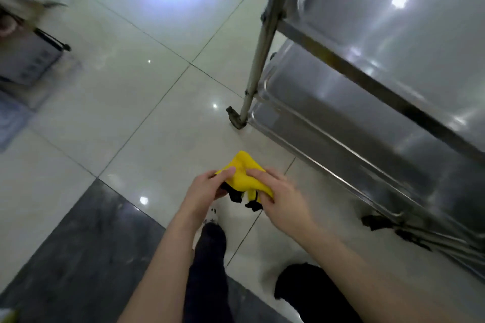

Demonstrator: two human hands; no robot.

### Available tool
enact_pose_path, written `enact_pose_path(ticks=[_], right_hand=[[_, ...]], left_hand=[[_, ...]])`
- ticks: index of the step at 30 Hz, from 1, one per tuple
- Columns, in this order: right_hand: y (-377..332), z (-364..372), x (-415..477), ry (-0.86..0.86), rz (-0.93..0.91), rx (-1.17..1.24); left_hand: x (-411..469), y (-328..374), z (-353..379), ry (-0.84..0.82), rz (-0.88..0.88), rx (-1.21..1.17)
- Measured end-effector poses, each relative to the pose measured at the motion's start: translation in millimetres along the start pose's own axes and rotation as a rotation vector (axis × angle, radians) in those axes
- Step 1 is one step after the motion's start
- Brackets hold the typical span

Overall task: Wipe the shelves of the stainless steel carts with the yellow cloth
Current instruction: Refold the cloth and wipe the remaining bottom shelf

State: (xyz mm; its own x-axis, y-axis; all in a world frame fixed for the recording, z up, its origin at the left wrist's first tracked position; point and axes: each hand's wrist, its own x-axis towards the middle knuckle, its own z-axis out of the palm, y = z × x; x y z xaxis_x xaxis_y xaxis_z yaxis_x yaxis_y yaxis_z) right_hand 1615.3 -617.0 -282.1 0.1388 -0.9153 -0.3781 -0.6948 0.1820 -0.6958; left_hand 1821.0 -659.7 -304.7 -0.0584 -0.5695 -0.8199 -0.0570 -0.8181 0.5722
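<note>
Both hands, left hand (203,191) and right hand (282,198), are curled around the bunched yellow cloth (245,174); the stainless steel cart (367,86) shelves are not yet touched.

Glossy pale floor tiles (147,118), dark tile band (86,244), blurred grey box (26,60)

the stainless steel cart (367,118) runs off the right edge. far left, a grey object (26,60) is blurred. the left hand (203,191) and right hand (279,200) hide part of the yellow cloth (242,171).
</note>
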Motion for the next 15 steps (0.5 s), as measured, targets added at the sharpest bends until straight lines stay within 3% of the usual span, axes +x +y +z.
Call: enact_pose_path(ticks=[2,5,9,13,15], right_hand=[[-44.7,-17.4,-3.0,-0.027,-0.039,-0.011],[-103.5,-40.3,5.4,-0.119,-0.093,-0.011],[-176.9,-66.6,39.1,-0.16,-0.022,0.039],[-252.7,-91.7,112.1,0.016,0.323,0.527],[-284.4,-109.4,151.6,-0.024,0.521,0.806]], left_hand=[[-27.8,32.3,-17.1,-0.042,0.01,-0.025],[-54.2,88.7,-47.6,0.046,0.092,0.007],[-81.4,179.2,-92.5,0.129,0.36,0.294],[-98.9,262.8,-132.9,0.1,0.584,0.568],[-104.1,299.5,-148.7,0.096,0.676,0.637]])
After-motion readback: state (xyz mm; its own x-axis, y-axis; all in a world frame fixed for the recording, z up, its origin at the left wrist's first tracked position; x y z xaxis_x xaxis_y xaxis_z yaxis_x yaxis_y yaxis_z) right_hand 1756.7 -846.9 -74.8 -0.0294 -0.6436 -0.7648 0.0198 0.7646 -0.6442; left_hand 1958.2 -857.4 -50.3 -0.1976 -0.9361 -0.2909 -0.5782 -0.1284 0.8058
